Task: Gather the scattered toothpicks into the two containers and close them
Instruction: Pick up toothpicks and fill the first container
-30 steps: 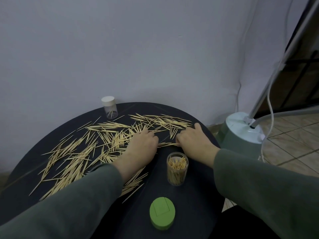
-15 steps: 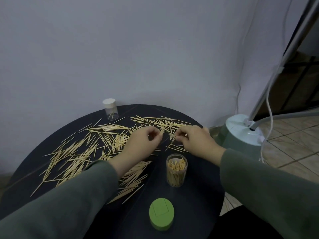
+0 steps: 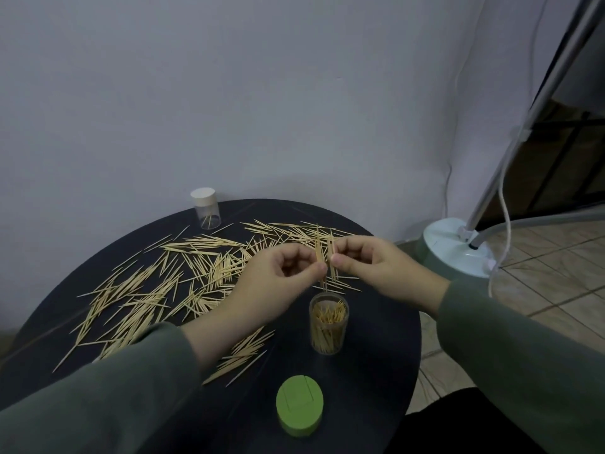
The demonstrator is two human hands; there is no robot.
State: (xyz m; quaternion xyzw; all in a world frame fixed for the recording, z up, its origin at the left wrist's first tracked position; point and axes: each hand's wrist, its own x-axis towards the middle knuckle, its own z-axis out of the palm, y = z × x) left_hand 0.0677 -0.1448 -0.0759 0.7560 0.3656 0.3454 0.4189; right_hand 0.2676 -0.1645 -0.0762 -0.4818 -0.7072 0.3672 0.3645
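The left hand [image 3: 278,283] pinches a small bundle of toothpicks [image 3: 318,253] between thumb and curled fingers, and the right hand [image 3: 376,270] pinches a second small bundle [image 3: 331,257] the same way; both bundles stand nearly upright, side by side and almost touching, just above the open jar [image 3: 328,324].

That open jar — clear, uncapped, already well filled with toothpicks standing on end — serves as the landmark. It stands upright on the round black table [image 3: 376,371], toward the table's right side.

Far to the left of the jar and spreading back toward the wall, scattered toothpicks [image 3: 137,296] lie in loose fans across the tabletop. A second clear container [image 3: 206,213], capped with a white lid and holding only a few picks, stands upright behind and well left of the jar, near the table's far edge. Nearer, just left of the jar and partly under the left forearm, another small heap of picks [image 3: 242,355] lies flat. In front of the jar, slightly left and close to the table's near edge, sits a green lid [image 3: 299,409] — apart from the jar, touching nothing but the table.

More toothpicks [image 3: 294,232] lie behind the jar, beyond the hands. Well to the right of the jar, off the table, a pale green appliance base [image 3: 455,249] stands on the tiled floor [image 3: 540,273] with a metal pole and a white cord rising from it.
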